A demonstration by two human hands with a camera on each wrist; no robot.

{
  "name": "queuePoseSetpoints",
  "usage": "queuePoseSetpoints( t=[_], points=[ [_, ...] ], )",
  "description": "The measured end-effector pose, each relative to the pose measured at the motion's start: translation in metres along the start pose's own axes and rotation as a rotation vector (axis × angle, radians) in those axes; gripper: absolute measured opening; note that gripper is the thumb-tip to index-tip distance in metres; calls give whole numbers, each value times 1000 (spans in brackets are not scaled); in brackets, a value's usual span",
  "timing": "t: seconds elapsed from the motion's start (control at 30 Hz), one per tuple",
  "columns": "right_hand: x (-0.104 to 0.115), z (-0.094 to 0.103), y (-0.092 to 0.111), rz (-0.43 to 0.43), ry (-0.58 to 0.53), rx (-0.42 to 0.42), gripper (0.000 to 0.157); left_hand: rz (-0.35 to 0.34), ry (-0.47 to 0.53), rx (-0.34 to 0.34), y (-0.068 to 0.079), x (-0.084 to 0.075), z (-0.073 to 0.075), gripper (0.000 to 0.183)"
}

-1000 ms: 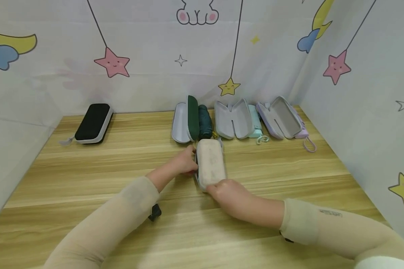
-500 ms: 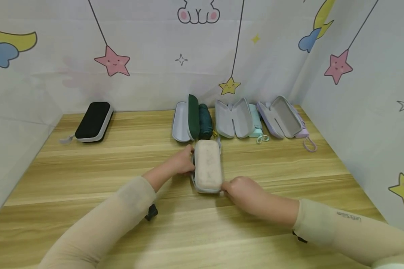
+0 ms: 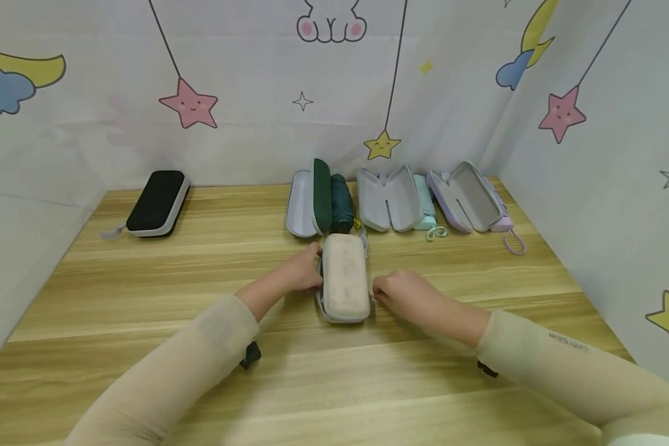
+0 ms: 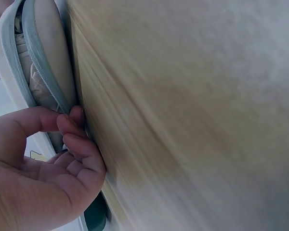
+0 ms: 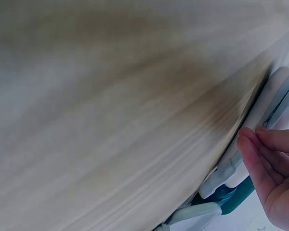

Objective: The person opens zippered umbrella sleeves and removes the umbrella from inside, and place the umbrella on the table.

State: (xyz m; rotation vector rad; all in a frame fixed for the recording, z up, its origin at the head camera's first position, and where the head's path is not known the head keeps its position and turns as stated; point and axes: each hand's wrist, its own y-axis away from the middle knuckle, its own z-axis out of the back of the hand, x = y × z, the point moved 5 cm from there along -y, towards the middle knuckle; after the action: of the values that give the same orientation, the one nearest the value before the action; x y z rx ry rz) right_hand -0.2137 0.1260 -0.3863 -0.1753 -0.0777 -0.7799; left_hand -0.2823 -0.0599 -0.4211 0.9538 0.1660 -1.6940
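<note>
A beige zip case (image 3: pixel 345 275) with grey zip edging lies lengthwise on the wooden table. At its left side my left hand (image 3: pixel 302 270) pinches the lower zip edge. The left wrist view shows the zip parted there, with crinkled beige fabric (image 4: pixel 38 84) inside. My right hand (image 3: pixel 409 297) is at the case's right side; its thumb and index finger (image 5: pixel 274 139) pinch at the zip, the pull itself mostly hidden by the fingertips. A grey strap tab (image 3: pixel 363 236) sticks out at the far right corner.
Behind stand an open green case (image 3: pixel 321 198), a dark green folded umbrella (image 3: pixel 342 203), an open grey-lined case (image 3: pixel 389 201), a mint folded umbrella (image 3: pixel 425 204) and an open lilac case (image 3: pixel 468 198). A closed black case (image 3: pixel 158 201) lies far left.
My right hand has moved from the case's near end round the corner and up its right side. The case has shifted slightly left. My left hand keeps its hold.
</note>
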Motion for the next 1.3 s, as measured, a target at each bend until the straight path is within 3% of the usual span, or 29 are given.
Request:
queuePoseSetpoints(
  t=[0.57,0.87,1.1,1.17,1.23,1.3],
  points=[
    [-33,-3,-34,-69,2,25,6,7,65,25,2,3,-2,61],
    [-44,-2,-48,-50,36,-38,9,-12,59,39,2,4,-3,60],
    [-45,0,-55,-126,46,-24,3,14,230,71,0,12,-3,62],
    [-41,5,-56,-145,59,-39,9,26,278,80,-1,14,-3,59],
    [-34,10,-57,-138,76,-66,14,33,308,88,-1,15,-2,53],
    [-23,15,-58,-79,73,-92,16,44,328,98,0,16,-2,46]
  ],
)
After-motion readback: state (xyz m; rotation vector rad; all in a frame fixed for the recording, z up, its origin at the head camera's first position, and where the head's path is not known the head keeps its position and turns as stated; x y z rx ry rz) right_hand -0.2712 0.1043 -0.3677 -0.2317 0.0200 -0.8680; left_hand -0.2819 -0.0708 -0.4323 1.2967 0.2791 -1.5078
